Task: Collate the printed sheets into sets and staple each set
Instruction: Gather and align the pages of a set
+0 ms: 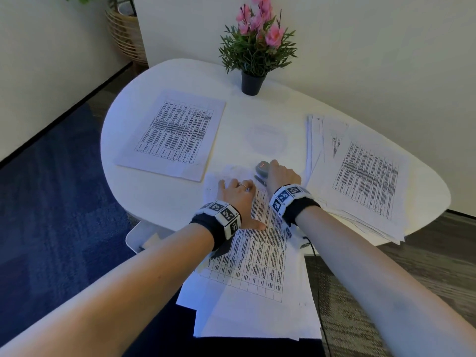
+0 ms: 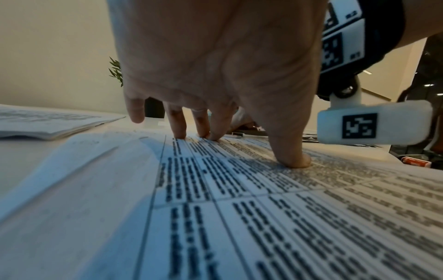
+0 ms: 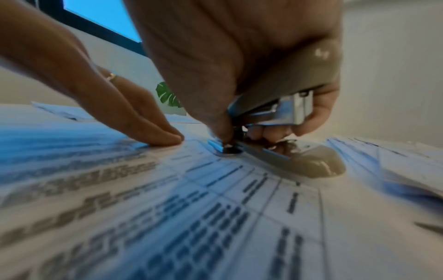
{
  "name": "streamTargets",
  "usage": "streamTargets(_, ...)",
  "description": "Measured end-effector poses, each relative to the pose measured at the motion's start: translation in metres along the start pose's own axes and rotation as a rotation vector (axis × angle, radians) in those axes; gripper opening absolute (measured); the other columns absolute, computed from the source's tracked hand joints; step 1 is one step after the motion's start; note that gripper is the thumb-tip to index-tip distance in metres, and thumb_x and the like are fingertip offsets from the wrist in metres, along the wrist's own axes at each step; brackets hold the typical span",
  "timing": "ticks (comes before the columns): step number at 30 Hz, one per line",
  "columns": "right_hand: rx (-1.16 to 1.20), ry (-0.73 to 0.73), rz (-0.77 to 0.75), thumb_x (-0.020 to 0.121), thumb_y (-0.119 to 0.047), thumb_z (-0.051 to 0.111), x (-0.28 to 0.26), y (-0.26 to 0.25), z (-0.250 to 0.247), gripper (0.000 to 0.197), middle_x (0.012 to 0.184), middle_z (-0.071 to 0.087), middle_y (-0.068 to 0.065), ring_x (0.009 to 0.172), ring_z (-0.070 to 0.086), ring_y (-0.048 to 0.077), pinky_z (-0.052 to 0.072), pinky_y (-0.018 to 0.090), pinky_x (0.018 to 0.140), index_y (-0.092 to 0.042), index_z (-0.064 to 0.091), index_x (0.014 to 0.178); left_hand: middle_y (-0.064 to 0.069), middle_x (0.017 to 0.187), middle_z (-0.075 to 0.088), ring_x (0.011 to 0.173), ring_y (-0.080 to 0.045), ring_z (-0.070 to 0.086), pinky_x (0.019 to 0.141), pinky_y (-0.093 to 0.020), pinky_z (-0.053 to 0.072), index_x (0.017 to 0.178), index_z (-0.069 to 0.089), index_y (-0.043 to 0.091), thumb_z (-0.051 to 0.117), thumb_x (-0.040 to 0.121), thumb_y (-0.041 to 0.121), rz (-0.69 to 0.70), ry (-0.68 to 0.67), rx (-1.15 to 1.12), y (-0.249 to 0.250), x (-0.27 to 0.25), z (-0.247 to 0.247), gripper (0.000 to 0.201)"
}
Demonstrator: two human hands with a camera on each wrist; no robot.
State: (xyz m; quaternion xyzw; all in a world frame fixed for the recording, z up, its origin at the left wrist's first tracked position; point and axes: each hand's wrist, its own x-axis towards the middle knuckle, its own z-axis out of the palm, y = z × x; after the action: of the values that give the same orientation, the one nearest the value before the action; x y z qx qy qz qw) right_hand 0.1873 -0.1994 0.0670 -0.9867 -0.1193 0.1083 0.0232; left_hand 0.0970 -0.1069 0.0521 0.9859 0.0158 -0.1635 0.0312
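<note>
A set of printed table sheets (image 1: 257,266) lies in front of me and overhangs the near edge of the white table (image 1: 154,197). My left hand (image 1: 239,199) presses flat on its upper part, with fingertips (image 2: 179,132) and thumb down on the paper (image 2: 215,208). My right hand (image 1: 280,173) grips a grey stapler (image 1: 262,167) at the set's top right corner. In the right wrist view the stapler (image 3: 299,91) has its top arm raised in my right hand (image 3: 210,75) and its base on the sheets (image 3: 167,208). My left hand (image 3: 107,94) lies just beside it.
A neat stack of printed sheets (image 1: 175,132) lies at the table's left. A loose fanned pile (image 1: 360,176) fills the right side. A potted pink-flowered plant (image 1: 255,47) stands at the back. A wicker basket (image 1: 126,34) is on the floor, far left.
</note>
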Motion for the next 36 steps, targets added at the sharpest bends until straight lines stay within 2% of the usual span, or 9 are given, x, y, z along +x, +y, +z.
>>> streamTargets(3, 0.163, -0.046, 0.029, 0.098, -0.03, 0.044, 0.002, -0.003, -0.006, 0.032, 0.103, 0.06, 0.011, 0.085, 0.056, 0.028, 0.04, 0.032, 0.068, -0.001, 0.051, 0.109, 0.0, 0.154, 0.022, 0.136, -0.029, 0.025, 0.111, -0.056, 0.018, 0.15, 0.019, 0.018, 0.052, 0.066, 0.083, 0.007, 0.006, -0.02, -0.001, 0.0, 0.002, 0.111)
streamTargets(7, 0.197, -0.071, 0.003, 0.096, -0.041, 0.045, 0.015, -0.012, -0.007, 0.039, 0.1, 0.06, 0.018, 0.071, 0.054, 0.024, 0.041, 0.029, 0.059, -0.003, 0.05, 0.105, 0.002, 0.154, 0.021, 0.134, -0.028, 0.026, 0.108, -0.054, 0.021, 0.148, 0.024, 0.02, 0.054, 0.064, 0.083, 0.008, 0.001, -0.047, -0.002, 0.0, 0.003, 0.11)
streamTargets(11, 0.154, -0.106, 0.012, 0.093, -0.041, 0.051, 0.017, -0.005, -0.006, 0.046, 0.111, 0.06, 0.019, 0.092, 0.062, 0.033, 0.049, 0.035, 0.069, -0.001, 0.047, 0.116, 0.002, 0.157, 0.017, 0.136, -0.028, 0.024, 0.107, -0.052, 0.024, 0.15, 0.019, 0.019, 0.054, 0.066, 0.082, 0.023, 0.005, -0.071, -0.004, 0.0, 0.003, 0.11)
streamTargets(20, 0.228, -0.122, 0.023, 0.092, -0.033, 0.054, 0.001, 0.038, -0.001, 0.038, 0.1, 0.057, 0.016, 0.075, 0.051, 0.028, 0.041, 0.031, 0.061, -0.002, 0.046, 0.113, 0.005, 0.16, 0.005, 0.144, -0.028, 0.011, 0.116, -0.043, 0.019, 0.153, 0.008, 0.02, 0.054, 0.074, 0.076, 0.095, -0.044, -0.209, -0.016, 0.001, 0.005, 0.108)
streamTargets(23, 0.26, -0.076, -0.019, 0.09, -0.024, 0.056, -0.002, 0.047, -0.009, 0.026, 0.092, 0.053, 0.013, 0.071, 0.048, 0.025, 0.037, 0.028, 0.057, -0.006, 0.046, 0.105, 0.006, 0.157, 0.021, 0.142, -0.023, 0.023, 0.116, -0.041, 0.025, 0.15, 0.026, 0.022, 0.065, 0.082, 0.053, 0.085, -0.05, -0.396, -0.026, 0.006, -0.008, 0.084)
streamTargets(27, 0.332, 0.003, -0.064, 0.087, -0.022, 0.062, -0.005, 0.056, -0.021, 0.03, 0.092, 0.05, 0.008, 0.08, 0.049, 0.026, 0.039, 0.029, 0.067, -0.006, 0.049, 0.108, -0.001, 0.141, 0.048, 0.121, -0.017, 0.053, 0.103, -0.032, 0.043, 0.138, 0.048, 0.02, 0.07, 0.085, 0.031, -0.027, 0.059, -0.662, -0.039, 0.009, -0.024, 0.058)
streamTargets(32, 0.192, -0.075, 0.022, 0.086, -0.028, 0.063, 0.008, 0.073, -0.018, 0.027, 0.088, 0.05, 0.011, 0.078, 0.047, 0.026, 0.038, 0.028, 0.059, -0.005, 0.05, 0.092, 0.001, 0.125, 0.061, 0.094, -0.01, 0.059, 0.098, -0.031, 0.046, 0.123, 0.06, 0.016, 0.074, 0.082, 0.025, -0.171, 0.162, -0.785, -0.073, -0.005, -0.031, 0.044)
streamTargets(34, 0.126, -0.139, 0.055, 0.087, -0.032, 0.061, 0.015, 0.077, -0.018, 0.029, 0.081, 0.047, 0.013, 0.076, 0.045, 0.025, 0.035, 0.026, 0.053, -0.005, 0.05, 0.082, -0.002, 0.124, 0.062, 0.092, -0.011, 0.059, 0.096, -0.029, 0.045, 0.122, 0.061, 0.014, 0.074, 0.081, 0.024, -0.24, 0.149, -0.758, -0.09, -0.019, -0.023, 0.044)
streamTargets(36, 0.045, -0.159, 0.077, 0.09, -0.035, 0.056, 0.018, 0.077, -0.018, 0.034, 0.079, 0.041, 0.011, 0.069, 0.045, 0.024, 0.039, 0.028, 0.055, -0.006, 0.046, 0.075, -0.005, 0.122, 0.063, 0.098, -0.015, 0.061, 0.094, -0.028, 0.045, 0.123, 0.061, 0.012, 0.076, 0.079, 0.024, -0.302, 0.134, -0.754, -0.098, -0.034, -0.009, 0.048)
